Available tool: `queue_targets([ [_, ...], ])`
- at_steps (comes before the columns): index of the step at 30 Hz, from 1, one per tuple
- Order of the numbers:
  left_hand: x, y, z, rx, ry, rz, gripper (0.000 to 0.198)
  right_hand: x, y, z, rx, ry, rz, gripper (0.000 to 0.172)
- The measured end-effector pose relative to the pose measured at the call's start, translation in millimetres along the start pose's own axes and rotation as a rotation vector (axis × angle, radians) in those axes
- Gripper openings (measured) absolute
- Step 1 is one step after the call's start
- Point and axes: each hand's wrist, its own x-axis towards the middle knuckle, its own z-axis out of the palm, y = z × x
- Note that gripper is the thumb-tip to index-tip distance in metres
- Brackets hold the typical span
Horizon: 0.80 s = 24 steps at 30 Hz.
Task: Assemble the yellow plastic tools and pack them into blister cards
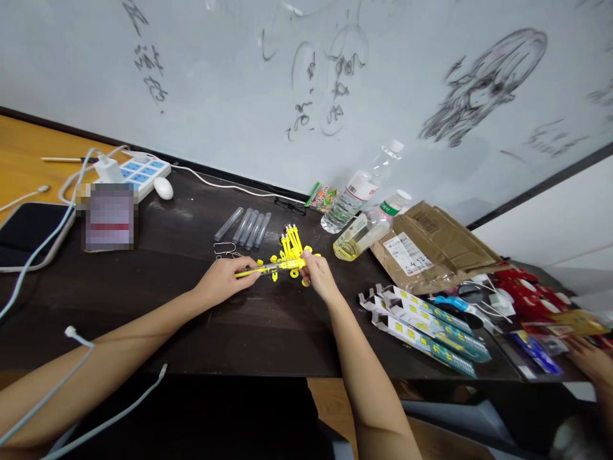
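A slim yellow rod with a clear tube section (268, 268) lies level between my two hands above the dark table. My left hand (224, 281) pinches its left end, fingers closed. At the other end my right hand (318, 275) is closed around the thicker yellow part. Just behind it rests a cluster of yellow stick-like parts with metal tips (292, 239). Small yellow pieces (274, 276) are scattered below and around the rod. Several clear plastic tubes (249, 229) lie farther back, with bent metal wires (226, 249) nearer my left hand.
A water bottle (352, 191) and a yellow-drink bottle (368, 230) stand near the whiteboard. To the right are a cardboard parcel (412, 252), opened long boxes (431, 329) and another person's hand (594, 358). A power strip (143, 172), mouse (163, 188) and phone (33, 233) are left.
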Motion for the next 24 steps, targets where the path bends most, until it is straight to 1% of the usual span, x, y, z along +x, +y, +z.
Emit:
queue_targets([
  [2,0.4,-0.8,-0.2,-0.003,0.015,0.000,0.029,-0.3,-2.1,-1.2,0.044,0.002,-0.012,0.042],
  [4,0.8,-1.8,-0.5,-0.008,0.027,0.002,0.029,-1.0,-4.9,-2.7,0.095,-0.021,-0.035,0.030],
  [6,1.2,-2.1,-0.7,-0.008,0.025,0.006,0.029,-1.7,-5.9,-3.2,0.111,-0.053,-0.043,0.025],
  [7,1.2,-1.9,-0.7,-0.007,0.022,0.008,0.029,-1.8,-5.5,-3.0,0.097,-0.060,-0.038,0.026],
  [9,0.9,-1.1,-0.7,-0.005,0.011,0.008,0.028,-1.6,-3.3,-1.8,0.037,-0.054,-0.022,0.034],
  [11,0.5,-0.3,-0.5,-0.006,0.000,0.006,0.027,-1.2,-1.1,-0.5,-0.020,-0.028,-0.012,0.044],
  [13,0.1,-0.2,-0.2,-0.006,-0.001,0.011,0.027,-1.2,-0.7,0.2,-0.029,-0.003,-0.008,0.048],
  [15,0.1,-0.9,0.0,0.000,0.013,0.016,0.029,-1.6,-2.2,0.0,0.015,-0.003,-0.006,0.045],
  [18,0.2,-2.3,0.2,0.011,0.026,0.013,0.031,-2.3,-4.5,-0.7,0.070,-0.047,-0.026,0.037],
  [21,0.3,-3.0,0.3,0.007,0.021,0.013,0.030,-2.3,-3.6,-0.4,0.042,-0.076,-0.040,0.037],
  [24,0.3,-2.9,0.0,0.004,0.024,0.006,0.030,-2.2,-3.5,1.2,0.061,-0.058,-0.031,0.036],
])
